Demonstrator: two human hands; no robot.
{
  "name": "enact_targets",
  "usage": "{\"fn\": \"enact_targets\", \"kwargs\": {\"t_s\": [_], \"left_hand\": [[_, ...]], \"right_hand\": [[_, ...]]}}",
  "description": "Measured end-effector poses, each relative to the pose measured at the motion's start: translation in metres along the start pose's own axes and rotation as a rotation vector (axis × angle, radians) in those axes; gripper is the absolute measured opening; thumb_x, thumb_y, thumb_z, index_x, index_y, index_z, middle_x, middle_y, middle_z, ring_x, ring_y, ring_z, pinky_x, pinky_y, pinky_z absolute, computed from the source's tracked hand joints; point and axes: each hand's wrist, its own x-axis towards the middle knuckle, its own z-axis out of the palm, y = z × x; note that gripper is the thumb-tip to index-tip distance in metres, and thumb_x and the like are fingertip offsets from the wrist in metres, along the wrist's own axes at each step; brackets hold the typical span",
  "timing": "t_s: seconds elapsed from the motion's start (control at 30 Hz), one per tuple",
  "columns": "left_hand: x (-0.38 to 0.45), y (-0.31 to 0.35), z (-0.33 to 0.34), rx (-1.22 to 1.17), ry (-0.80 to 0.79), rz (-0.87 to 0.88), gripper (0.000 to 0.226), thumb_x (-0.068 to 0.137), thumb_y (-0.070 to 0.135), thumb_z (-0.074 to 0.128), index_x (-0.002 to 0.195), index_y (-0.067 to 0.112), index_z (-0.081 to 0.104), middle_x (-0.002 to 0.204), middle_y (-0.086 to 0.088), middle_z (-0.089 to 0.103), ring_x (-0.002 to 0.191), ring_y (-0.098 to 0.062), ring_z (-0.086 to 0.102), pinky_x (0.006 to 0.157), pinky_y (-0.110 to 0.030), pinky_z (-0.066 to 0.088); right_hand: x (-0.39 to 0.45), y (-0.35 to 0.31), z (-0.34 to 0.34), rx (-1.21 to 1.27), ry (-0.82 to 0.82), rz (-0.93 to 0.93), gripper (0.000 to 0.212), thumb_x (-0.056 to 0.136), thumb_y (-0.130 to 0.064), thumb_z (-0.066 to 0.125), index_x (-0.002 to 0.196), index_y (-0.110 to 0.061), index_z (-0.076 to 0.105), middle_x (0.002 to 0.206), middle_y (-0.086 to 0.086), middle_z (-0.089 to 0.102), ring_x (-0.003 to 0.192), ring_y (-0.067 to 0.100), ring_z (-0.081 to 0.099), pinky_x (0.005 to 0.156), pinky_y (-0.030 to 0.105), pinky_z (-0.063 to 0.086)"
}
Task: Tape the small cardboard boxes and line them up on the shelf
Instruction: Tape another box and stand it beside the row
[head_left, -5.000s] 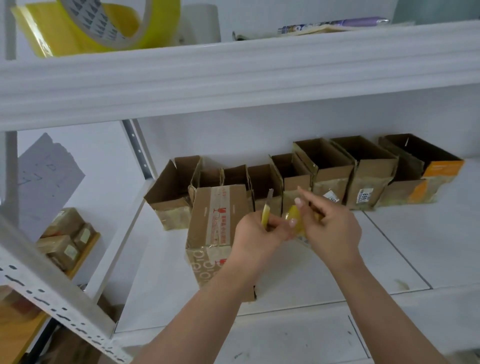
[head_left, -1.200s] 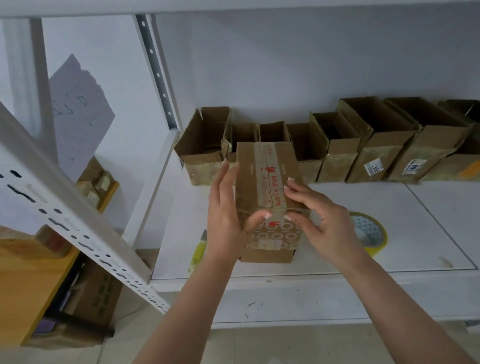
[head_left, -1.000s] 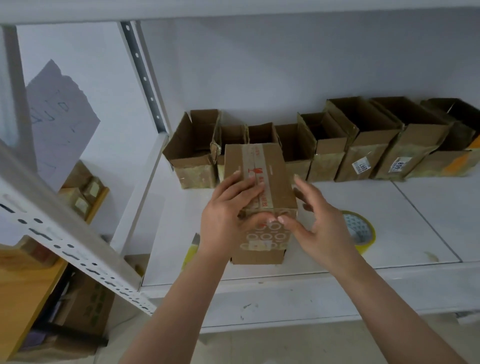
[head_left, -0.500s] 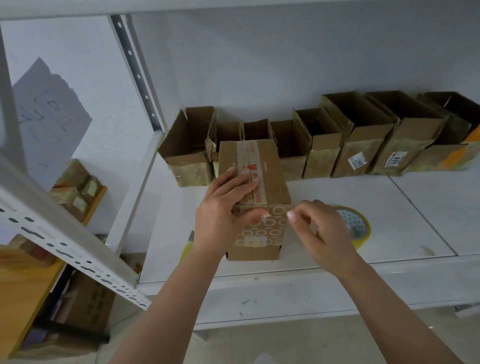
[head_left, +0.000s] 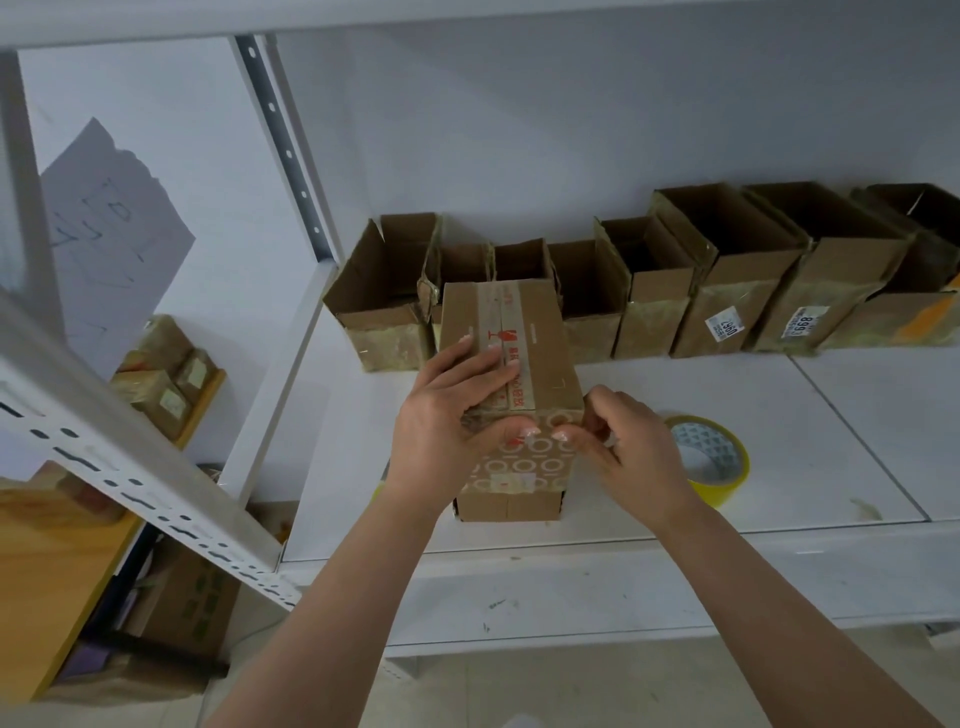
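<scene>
A closed cardboard box (head_left: 524, 332) stands near the front of the white shelf (head_left: 779, 395), with clear tape along its top and patterned tape on its front face. My left hand (head_left: 441, 421) holds its top front edge, fingers lying on the top tape and thumb on the front. My right hand (head_left: 628, 452) is at the box's right front corner, its thumb tip on the front face beside my left thumb and its fingers curled at the side. A yellow tape roll (head_left: 711, 457) lies flat just right of my right hand.
Several open cardboard boxes (head_left: 727, 291) stand in a row along the back wall. A perforated metal upright (head_left: 130, 483) slants across the left. Past it are a wooden surface (head_left: 47, 587) and small taped boxes (head_left: 161, 379). A sheet of paper (head_left: 109, 234) hangs on the left wall.
The tape roll has come down from the upper shelf to beside the box. My left hand moved from the box's side onto its top; my right thumb closed in on the front edge.
</scene>
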Motion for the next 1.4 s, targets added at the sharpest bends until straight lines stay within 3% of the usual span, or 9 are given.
{"fn": "enact_targets", "kwargs": {"t_s": [0.27, 0.5, 0.6, 0.67, 0.83, 1.0, 1.13, 1.27, 1.4], "left_hand": [[0.000, -0.002, 0.000, 0.006, -0.003, -0.002, 0.059, 0.071, 0.045, 0.075, 0.125, 0.021, 0.066, 0.134, 0.011, 0.055, 0.139, -0.014, 0.038, 0.110, -0.016, 0.028], [0.001, -0.005, -0.003, 0.015, -0.023, 0.011, 0.059, 0.073, 0.049, 0.070, 0.127, 0.024, 0.064, 0.135, 0.014, 0.054, 0.140, -0.010, 0.035, 0.110, -0.009, 0.023], [0.002, -0.007, -0.005, 0.011, -0.053, 0.024, 0.055, 0.079, 0.046, 0.066, 0.130, 0.026, 0.060, 0.138, 0.013, 0.053, 0.141, -0.010, 0.032, 0.112, -0.018, 0.026], [0.001, -0.007, -0.005, 0.010, -0.055, 0.031, 0.053, 0.081, 0.043, 0.065, 0.131, 0.025, 0.059, 0.139, 0.011, 0.052, 0.142, -0.012, 0.032, 0.113, -0.020, 0.026], [0.001, -0.008, -0.003, 0.010, -0.030, 0.046, 0.052, 0.081, 0.043, 0.065, 0.130, 0.026, 0.060, 0.138, 0.011, 0.054, 0.140, -0.008, 0.032, 0.112, -0.012, 0.024], [0.006, 0.001, -0.011, 0.010, -0.069, 0.002, 0.056, 0.081, 0.060, 0.056, 0.125, 0.026, 0.066, 0.133, 0.011, 0.059, 0.137, -0.010, 0.040, 0.111, -0.030, 0.036], [0.037, 0.026, -0.017, 0.206, -0.037, -0.078, 0.062, 0.087, 0.073, 0.037, 0.114, 0.028, 0.069, 0.110, 0.010, 0.069, 0.107, -0.014, 0.061, 0.092, -0.040, 0.053], [0.080, 0.052, 0.008, 0.508, -0.237, -0.409, 0.110, 0.075, 0.088, 0.034, 0.152, 0.010, 0.022, 0.159, -0.018, 0.020, 0.148, -0.039, 0.012, 0.112, -0.057, 0.029], [0.103, 0.060, 0.028, 0.596, -0.373, -0.677, 0.132, 0.069, 0.090, 0.046, 0.153, 0.005, -0.010, 0.159, -0.026, -0.015, 0.145, -0.051, -0.009, 0.110, -0.070, 0.017]], "right_hand": [[0.009, -0.005, -0.006, -0.099, -0.010, -0.051, 0.059, 0.093, -0.069, 0.028, 0.065, -0.017, 0.037, 0.049, 0.002, 0.039, 0.044, 0.023, 0.038, 0.052, 0.022, 0.017], [0.013, -0.006, -0.009, -0.157, -0.005, -0.065, 0.063, 0.092, -0.070, 0.027, 0.064, -0.015, 0.043, 0.051, -0.003, 0.040, 0.045, 0.022, 0.041, 0.057, 0.030, 0.031], [0.012, -0.007, -0.012, -0.107, -0.005, 0.045, 0.072, 0.086, -0.072, 0.039, 0.113, -0.007, 0.056, 0.102, 0.007, 0.065, 0.088, 0.022, 0.060, 0.074, 0.039, 0.050], [0.014, -0.008, -0.009, -0.152, -0.103, 0.012, 0.083, 0.089, -0.070, 0.033, 0.149, -0.013, 0.033, 0.146, 0.011, 0.046, 0.129, 0.028, 0.045, 0.099, 0.044, 0.042], [0.015, -0.018, -0.001, -0.122, -0.118, -0.058, 0.055, 0.101, -0.054, 0.020, 0.141, -0.025, 0.044, 0.153, 0.008, 0.037, 0.137, 0.035, 0.038, 0.101, 0.050, 0.039], [0.016, -0.013, -0.011, 0.082, -0.203, 0.072, 0.060, 0.092, -0.071, 0.011, 0.144, -0.044, 0.026, 0.159, -0.015, 0.022, 0.147, 0.010, 0.019, 0.116, 0.038, 0.021], [0.018, -0.006, -0.029, 0.266, -0.064, 0.313, 0.057, 0.093, -0.068, 0.023, 0.144, -0.045, 0.026, 0.141, -0.039, 0.024, 0.135, -0.012, 0.020, 0.116, 0.030, 0.019], [0.017, -0.001, -0.035, 0.278, -0.011, 0.410, 0.067, 0.088, -0.061, 0.028, 0.146, -0.029, 0.039, 0.138, -0.021, 0.038, 0.131, 0.002, 0.032, 0.108, 0.025, 0.024], [0.013, 0.002, -0.033, 0.303, 0.009, 0.438, 0.065, 0.088, -0.059, 0.030, 0.142, -0.027, 0.044, 0.132, -0.018, 0.044, 0.122, 0.000, 0.036, 0.102, 0.022, 0.026]]}}
